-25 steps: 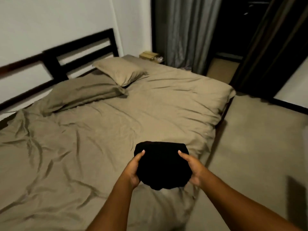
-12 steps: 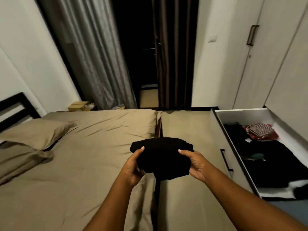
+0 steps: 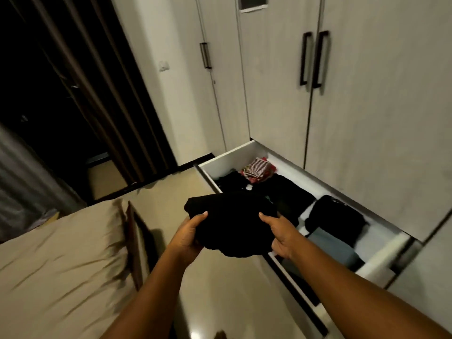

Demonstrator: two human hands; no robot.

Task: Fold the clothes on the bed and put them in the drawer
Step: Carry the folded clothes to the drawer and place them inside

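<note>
Black garment (image 3: 232,223): soft matte cloth, folded into a thick, rounded bundle with a drooping lower edge. It is held in the air between the foot corner of the bed (image 3: 61,253) and the open drawer (image 3: 381,267), and in this view it overlaps the drawer's front edge.

Left hand (image 3: 188,237): grips the bundle's left side, thumb laid on top and fingers tucked beneath the cloth.

Right hand (image 3: 281,237): grips the right side the same way, thumb on top and fingers under.

Drawer: a long, shallow white box with smooth walls, pulled out from the base of the wardrobe (image 3: 367,106). At its far end lies a striped cloth (image 3: 256,167) on something red. Dark clothes (image 3: 335,216) fill the middle, their shapes hard to separate in the dim light. A grey folded piece (image 3: 332,248) lies toward the near end, touching the dark pile.

Wardrobe: flat, pale doors with a faint grain, fitted with straight dark bar handles (image 3: 304,58).

Bed: covered in a tan sheet, creased in long shallow wrinkles.

Floor (image 3: 220,289): smooth, beige and slightly glossy.

Curtain (image 3: 110,94): dark brown, hanging in heavy vertical pleats at the left. The picture is blurred toward its edges.
</note>
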